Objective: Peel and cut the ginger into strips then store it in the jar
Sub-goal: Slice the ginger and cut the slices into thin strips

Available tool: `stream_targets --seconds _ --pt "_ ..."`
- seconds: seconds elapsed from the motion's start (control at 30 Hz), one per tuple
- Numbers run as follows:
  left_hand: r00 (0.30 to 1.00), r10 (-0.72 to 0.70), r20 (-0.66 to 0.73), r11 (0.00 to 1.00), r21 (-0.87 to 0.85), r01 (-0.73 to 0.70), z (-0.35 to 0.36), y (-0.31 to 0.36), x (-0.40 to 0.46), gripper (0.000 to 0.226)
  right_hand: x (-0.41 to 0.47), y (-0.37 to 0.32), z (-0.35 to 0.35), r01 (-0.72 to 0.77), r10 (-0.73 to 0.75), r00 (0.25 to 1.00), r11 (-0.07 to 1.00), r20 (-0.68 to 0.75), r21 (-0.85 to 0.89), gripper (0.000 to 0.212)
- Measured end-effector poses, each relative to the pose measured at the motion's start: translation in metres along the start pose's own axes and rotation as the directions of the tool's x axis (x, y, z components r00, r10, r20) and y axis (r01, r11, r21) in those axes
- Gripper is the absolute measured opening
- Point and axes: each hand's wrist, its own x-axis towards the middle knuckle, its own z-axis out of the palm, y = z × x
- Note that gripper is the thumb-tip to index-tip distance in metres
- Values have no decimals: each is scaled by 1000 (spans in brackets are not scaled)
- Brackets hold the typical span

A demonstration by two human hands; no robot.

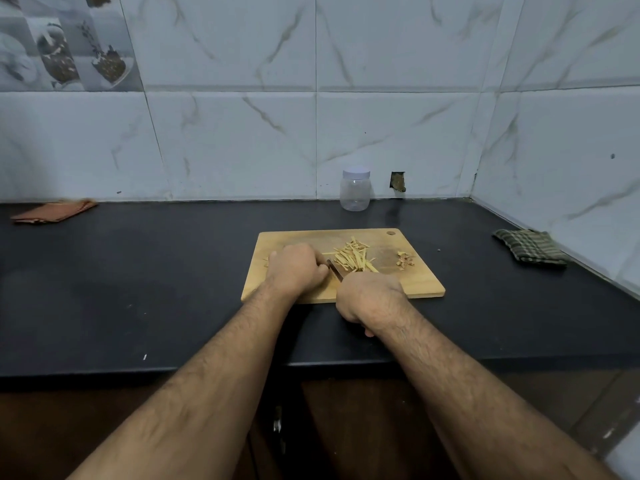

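Observation:
A wooden cutting board (408,284) lies on the black counter. On its middle sits a pile of pale yellow ginger strips (352,258), and a small heap of brownish peel (405,259) lies toward its right side. My right hand (369,297) grips the knife (335,270), whose blade shows between my hands, just left of the strips. My left hand (296,270) is curled on the board to the left of the blade; whatever it holds down is hidden under the fingers. A clear plastic jar (354,190) with a white lid on stands upright against the back wall.
A folded orange-brown cloth (52,211) lies at the far left of the counter (156,289). A dark checked cloth (530,249) lies at the right near the side wall. Tiled walls close the back and right. The counter's front edge runs under my forearms.

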Motion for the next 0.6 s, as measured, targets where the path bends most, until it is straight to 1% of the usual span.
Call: stream_targets --seconds 0.07,0.17,0.23,0.3,0.4,0.5,0.6 --pt "997 -67 42 997 -33 68 -5 1 10 17 0 -1 1 17 -17 1000 999 -3 -30 10" --pt "987 -125 97 987 -90 134 -7 4 21 15 1 -1 1 50 -51 999 996 -10 -78 20" --pt "982 -157 102 981 -96 167 -7 6 25 13 1 0 2 54 -54 999 994 -2 -91 16" --pt "978 -182 105 977 -94 192 -7 7 27 13 1 0 3 48 -48 999 995 0 -90 8" --pt "973 -203 105 973 -91 213 -7 11 28 14 1 1 2 37 -36 999 996 8 -75 8" --pt "970 -225 91 969 -87 233 -6 13 28 14 0 2 0 32 -31 999 998 23 -48 19" --pt "968 -239 77 965 -97 246 -4 13 27 14 -4 2 -1 29 -28 999 998 20 -55 21"
